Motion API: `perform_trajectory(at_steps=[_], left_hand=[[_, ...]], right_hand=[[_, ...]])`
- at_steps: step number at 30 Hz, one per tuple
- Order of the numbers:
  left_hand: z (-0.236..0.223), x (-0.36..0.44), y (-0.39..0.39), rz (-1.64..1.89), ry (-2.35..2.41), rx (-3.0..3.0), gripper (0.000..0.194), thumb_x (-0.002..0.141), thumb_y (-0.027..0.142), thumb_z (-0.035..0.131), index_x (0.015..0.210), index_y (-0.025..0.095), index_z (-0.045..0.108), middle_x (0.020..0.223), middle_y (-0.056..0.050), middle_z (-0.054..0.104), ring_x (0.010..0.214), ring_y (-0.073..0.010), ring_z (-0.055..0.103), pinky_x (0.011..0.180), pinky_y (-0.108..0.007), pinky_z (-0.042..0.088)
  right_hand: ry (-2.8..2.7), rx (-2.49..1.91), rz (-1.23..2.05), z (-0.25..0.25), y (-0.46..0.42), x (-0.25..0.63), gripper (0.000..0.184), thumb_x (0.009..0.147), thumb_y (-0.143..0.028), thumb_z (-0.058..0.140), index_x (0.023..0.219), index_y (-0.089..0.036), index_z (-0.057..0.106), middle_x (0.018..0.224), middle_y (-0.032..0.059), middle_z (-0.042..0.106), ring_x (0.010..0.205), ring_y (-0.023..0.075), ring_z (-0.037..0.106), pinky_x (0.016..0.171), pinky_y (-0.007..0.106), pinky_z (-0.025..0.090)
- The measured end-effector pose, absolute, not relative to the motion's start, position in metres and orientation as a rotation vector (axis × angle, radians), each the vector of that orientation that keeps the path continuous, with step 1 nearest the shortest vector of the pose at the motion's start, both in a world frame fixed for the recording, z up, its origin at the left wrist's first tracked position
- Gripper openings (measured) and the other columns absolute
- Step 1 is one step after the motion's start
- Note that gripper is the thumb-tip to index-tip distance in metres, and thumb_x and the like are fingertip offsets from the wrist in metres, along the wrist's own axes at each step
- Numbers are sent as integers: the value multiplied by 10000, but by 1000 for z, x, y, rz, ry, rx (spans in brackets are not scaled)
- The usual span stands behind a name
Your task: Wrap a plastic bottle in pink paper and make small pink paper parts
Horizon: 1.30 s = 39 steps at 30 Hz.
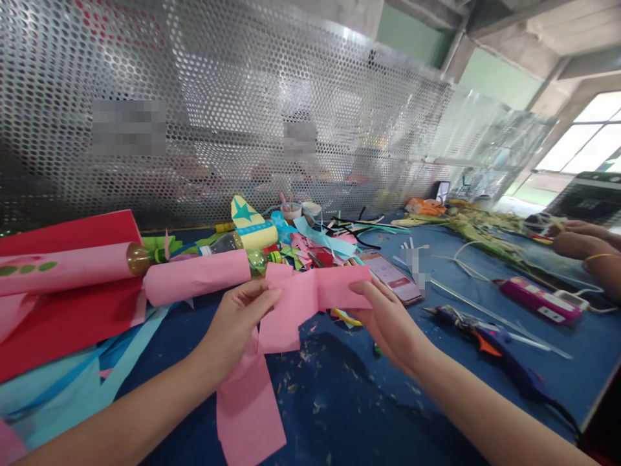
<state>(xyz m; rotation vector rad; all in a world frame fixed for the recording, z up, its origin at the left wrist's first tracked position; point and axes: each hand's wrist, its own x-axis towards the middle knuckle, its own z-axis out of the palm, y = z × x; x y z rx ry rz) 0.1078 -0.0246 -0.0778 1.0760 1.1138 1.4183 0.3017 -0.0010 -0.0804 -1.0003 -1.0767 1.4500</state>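
Both my hands hold a piece of pink paper (310,298) up above the blue table (339,401). My left hand (240,320) pinches its left edge, fingers closed on the sheet. My right hand (388,320) grips the right edge with closed fingers. A long pink strip (247,408) hangs from the paper down toward me. Just behind my left hand lies a bottle wrapped in pink paper (196,275).
Red paper (63,285) and a second pink-wrapped bottle (63,266) lie at left. Coloured scraps (310,246), a phone (391,275), a blue glue gun (490,346) and a pink device (541,301) sit on the table. Another person's hands (582,243) rest at far right. A perforated metal screen (242,110) stands behind.
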Motion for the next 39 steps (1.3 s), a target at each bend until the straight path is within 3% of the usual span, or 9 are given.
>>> perform_trajectory(at_steps=[5,9,14,20,28,31,34,37,39], left_hand=[[-83,104,-20,1412,1112,983,180,649,294,756,570,178,644,548,62,519,552,-93,441,553,-203,379],[-83,99,-14,1400,1091,908,142,681,309,734,657,180,681,677,18,650,694,-129,585,677,-211,468],[-64,101,-14,1129,1128,725,349,811,479,597,892,143,652,798,-101,712,784,-228,684,745,-326,527],[-63,108,-27,953,1054,939,495,756,570,659,1096,228,546,833,-50,667,747,-216,673,692,-326,521],[-76,101,-25,875,1015,1470,465,770,232,650,1197,296,477,617,99,499,548,-106,498,552,-203,346],[-72,98,-21,805,1006,1546,349,748,203,641,1087,281,613,831,29,664,786,-155,614,692,-242,425],[-70,93,-17,752,1092,1531,311,713,205,672,1013,273,720,1165,-23,690,1123,-249,579,919,-326,412],[-68,87,-13,782,1188,1436,372,699,246,701,1069,279,727,1215,-32,678,1077,-266,609,829,-307,457],[-64,84,-11,863,1216,1364,380,677,255,731,1056,273,736,1224,-41,673,1016,-253,632,721,-260,474]], right_hand=[[-1160,-1079,1324,-86,2,305,266,706,-369,679,914,-208,640,930,28,679,813,182,610,737,317,506],[-1266,-1089,1245,-87,4,306,278,748,-405,628,944,-209,616,932,32,679,804,182,613,733,325,505],[-1516,-1087,1144,-84,4,307,196,761,-378,618,827,-193,613,737,2,643,679,166,582,647,294,473],[-1793,-1091,935,-84,-6,305,66,758,-229,624,820,-213,641,740,1,650,659,184,561,590,293,423],[-1904,-1108,788,-85,-3,304,280,828,-260,560,1106,-241,582,1030,35,688,910,218,639,781,334,488],[-1935,-1127,823,-89,13,314,362,875,-397,491,1192,-222,482,936,34,688,802,194,656,673,307,508],[-1962,-1266,693,-90,28,330,316,870,-451,489,1079,-216,516,925,64,669,867,225,646,713,341,490],[-2040,-1440,574,-91,34,342,222,746,-413,669,801,-225,564,752,55,643,797,275,634,707,381,451],[-2079,-1517,541,-95,35,344,220,695,-353,727,784,-225,571,697,47,636,746,281,634,678,374,436]])
